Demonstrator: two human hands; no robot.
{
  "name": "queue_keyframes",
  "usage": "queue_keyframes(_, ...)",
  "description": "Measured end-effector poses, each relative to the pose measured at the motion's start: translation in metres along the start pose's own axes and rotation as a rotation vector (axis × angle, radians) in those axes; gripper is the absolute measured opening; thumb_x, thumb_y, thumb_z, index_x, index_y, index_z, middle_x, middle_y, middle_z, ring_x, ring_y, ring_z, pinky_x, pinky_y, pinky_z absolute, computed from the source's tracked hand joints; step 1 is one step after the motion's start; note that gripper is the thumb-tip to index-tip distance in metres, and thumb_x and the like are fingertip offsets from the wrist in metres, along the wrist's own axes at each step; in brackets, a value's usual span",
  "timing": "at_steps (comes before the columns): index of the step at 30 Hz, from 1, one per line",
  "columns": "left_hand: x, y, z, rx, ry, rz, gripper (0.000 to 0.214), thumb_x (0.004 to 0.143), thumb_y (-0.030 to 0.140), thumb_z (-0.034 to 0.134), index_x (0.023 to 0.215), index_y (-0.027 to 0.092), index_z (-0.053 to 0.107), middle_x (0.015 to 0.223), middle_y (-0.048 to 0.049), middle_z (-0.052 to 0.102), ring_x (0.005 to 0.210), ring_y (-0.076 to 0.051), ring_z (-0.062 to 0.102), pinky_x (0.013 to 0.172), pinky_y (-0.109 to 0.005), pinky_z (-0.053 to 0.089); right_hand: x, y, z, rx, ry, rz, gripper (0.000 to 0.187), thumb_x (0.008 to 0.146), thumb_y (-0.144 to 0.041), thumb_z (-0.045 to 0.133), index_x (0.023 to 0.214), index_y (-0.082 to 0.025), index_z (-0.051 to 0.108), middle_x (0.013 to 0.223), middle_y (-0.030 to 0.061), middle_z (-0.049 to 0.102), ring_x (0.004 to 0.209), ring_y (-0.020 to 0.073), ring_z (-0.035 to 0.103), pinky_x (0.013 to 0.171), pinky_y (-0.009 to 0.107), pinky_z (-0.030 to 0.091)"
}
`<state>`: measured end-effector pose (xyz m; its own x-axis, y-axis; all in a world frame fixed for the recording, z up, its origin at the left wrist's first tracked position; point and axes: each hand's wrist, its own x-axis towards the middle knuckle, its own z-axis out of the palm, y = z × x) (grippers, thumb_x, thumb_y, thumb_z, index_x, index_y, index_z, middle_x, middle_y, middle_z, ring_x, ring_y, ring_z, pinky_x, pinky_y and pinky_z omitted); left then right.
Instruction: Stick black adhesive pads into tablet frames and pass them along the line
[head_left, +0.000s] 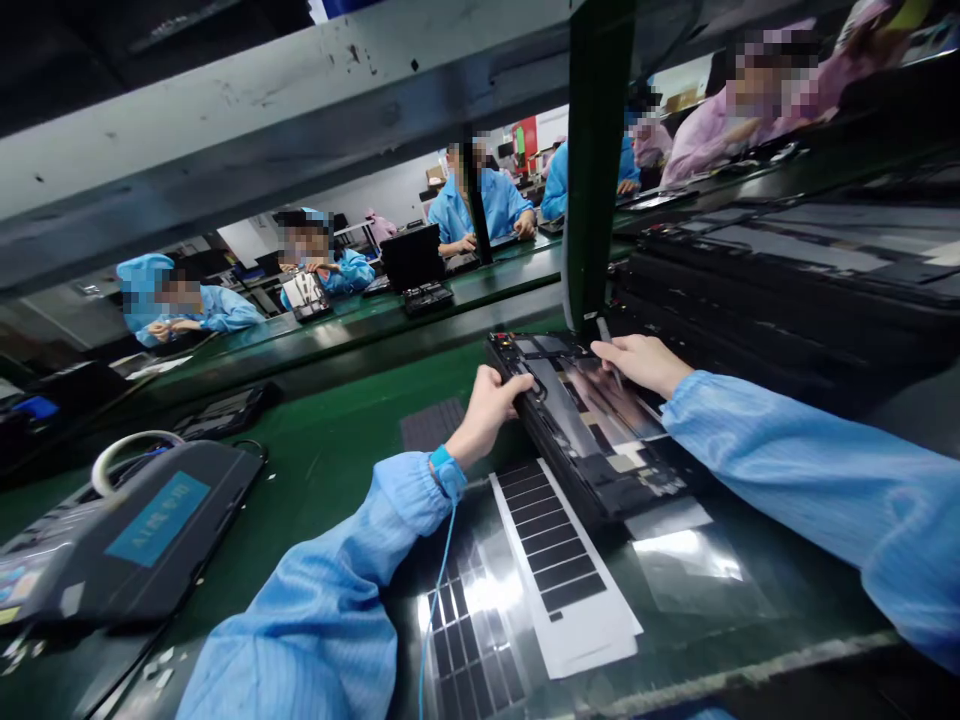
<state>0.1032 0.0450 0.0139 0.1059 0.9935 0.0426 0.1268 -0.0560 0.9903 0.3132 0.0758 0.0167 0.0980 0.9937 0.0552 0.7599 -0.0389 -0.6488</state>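
a black device chassis (pixel 592 425) sits between the left hand (pixel 487 408), clamped on its edge, and the right hand (pixel 637 362), pinching a slim grey piece (pixel 604 328) over it, with a sheet of black strips (pixel 559 550) below them on the tabletop (pixel 330 430).

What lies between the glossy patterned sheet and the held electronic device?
In the head view, a white sheet of black rectangles lies between the glossy sheet and the device.
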Motion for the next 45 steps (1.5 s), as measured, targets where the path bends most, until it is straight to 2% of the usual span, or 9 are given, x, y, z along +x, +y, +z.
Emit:
queue_keyframes(5, 0.038, 0.006, -0.054, -0.178, 0.289, 0.037, 0.021, 0.075, 0.02, 0.056, 0.076, 0.019, 0.035, 0.064, 0.0069, 0.045, 0.052, -0.004, 0.049, 0.05, -0.016, 0.042, -0.003, 0.002, 0.006, 0.344, 0.12, -0.129, 0.03, 0.09, -0.033, 0.036, 0.068, -0.017, 0.05, 0.072, 0.0084, 0.064, 0.057, 0.0136, 0.059, 0.06, 0.027, 0.049)
queue_keyframes(8, 0.062, -0.003, -0.097, -0.237, 0.547, 0.065, 0.012, 0.082, 0.017, 0.049, 0.088, 0.019, 0.038, 0.073, 0.005, 0.048, 0.06, -0.004, 0.051, 0.057, -0.016, 0.045, -0.008, 0.003, 0.014, 0.14, 0.087, -0.224, 0.027, 0.088, -0.031, 0.039, 0.067, -0.018, 0.049, 0.061, 0.004, 0.059, 0.053, 0.0132, 0.056, 0.06, 0.026, 0.045)
queue_keyframes(11, 0.077, -0.022, -0.135, -0.246, 0.807, 0.068, 0.019, 0.087, 0.017, 0.046, 0.105, 0.02, 0.039, 0.09, 0.0012, 0.052, 0.07, -0.005, 0.053, 0.06, -0.018, 0.047, -0.012, 0.005, 0.03, -0.148, 0.013, -0.399, 0.022, 0.086, -0.029, 0.04, 0.069, -0.018, 0.047, 0.074, 0.0069, 0.062, 0.07, 0.0168, 0.059, 0.066, 0.026, 0.042)
queue_keyframes(15, 0.083, -0.052, -0.171, -0.19, 0.927, -0.004, 0.03, 0.088, 0.028, 0.051, 0.115, 0.014, 0.049, 0.11, -0.0076, 0.054, 0.09, -0.016, 0.057, 0.074, -0.032, 0.052, -0.016, 0.011, 0.053, -0.385, -0.139, -0.486, 0.022, 0.088, -0.033, 0.038, 0.08, -0.017, 0.052, 0.085, 0.008, 0.063, 0.076, 0.0188, 0.06, 0.063, 0.027, 0.039)
queue_keyframes(23, 0.081, -0.066, -0.179, 0.096, 0.511, -0.09, 0.031, 0.088, 0.033, 0.05, 0.111, 0.013, 0.053, 0.107, -0.0077, 0.058, 0.092, -0.017, 0.059, 0.079, -0.036, 0.051, -0.019, 0.01, 0.055, -0.493, -0.182, -0.464, 0.026, 0.089, -0.036, 0.035, 0.088, -0.018, 0.054, 0.092, 0.0086, 0.064, 0.077, 0.0204, 0.06, 0.06, 0.028, 0.035)
queue_keyframes(29, 0.071, -0.037, -0.134, 0.384, 0.185, 0.116, 0.024, 0.086, 0.03, 0.049, 0.078, 0.011, 0.062, 0.074, -0.0042, 0.064, 0.071, -0.014, 0.061, 0.072, -0.029, 0.049, -0.021, 0.008, 0.055, -0.495, -0.159, -0.458, 0.026, 0.09, -0.036, 0.035, 0.09, -0.019, 0.054, 0.095, 0.0085, 0.064, 0.08, 0.021, 0.061, 0.06, 0.028, 0.035)
queue_keyframes(32, 0.049, -0.021, -0.099, 0.53, -0.049, 0.271, 0.019, 0.079, 0.028, 0.054, 0.071, 0.015, 0.065, 0.075, -0.0048, 0.068, 0.076, -0.017, 0.062, 0.079, -0.029, 0.048, -0.021, 0.008, 0.055, -0.505, -0.155, -0.459, 0.026, 0.089, -0.036, 0.036, 0.09, -0.019, 0.055, 0.096, 0.0086, 0.065, 0.079, 0.021, 0.061, 0.06, 0.028, 0.036)
queue_keyframes(38, -0.016, -0.007, -0.048, 0.79, -0.495, 0.519, 0.022, 0.079, 0.031, 0.057, 0.097, 0.02, 0.064, 0.113, -0.0081, 0.063, 0.111, -0.023, 0.054, 0.1, -0.035, 0.041, -0.024, 0.003, 0.058, -0.542, -0.114, -0.461, 0.029, 0.09, -0.035, 0.032, 0.09, -0.018, 0.055, 0.097, 0.0096, 0.064, 0.081, 0.0225, 0.062, 0.061, 0.029, 0.036)
queue_keyframes(45, -0.058, -0.021, -0.048, 0.972, -0.739, 0.543, 0.052, 0.085, 0.043, 0.049, 0.128, 0.013, 0.043, 0.138, -0.0189, 0.039, 0.13, -0.027, 0.036, 0.103, -0.046, 0.037, -0.016, -0.001, 0.061, -0.531, -0.11, -0.441, 0.029, 0.089, -0.032, 0.035, 0.095, -0.016, 0.058, 0.097, 0.0123, 0.063, 0.081, 0.0233, 0.061, 0.064, 0.029, 0.037)
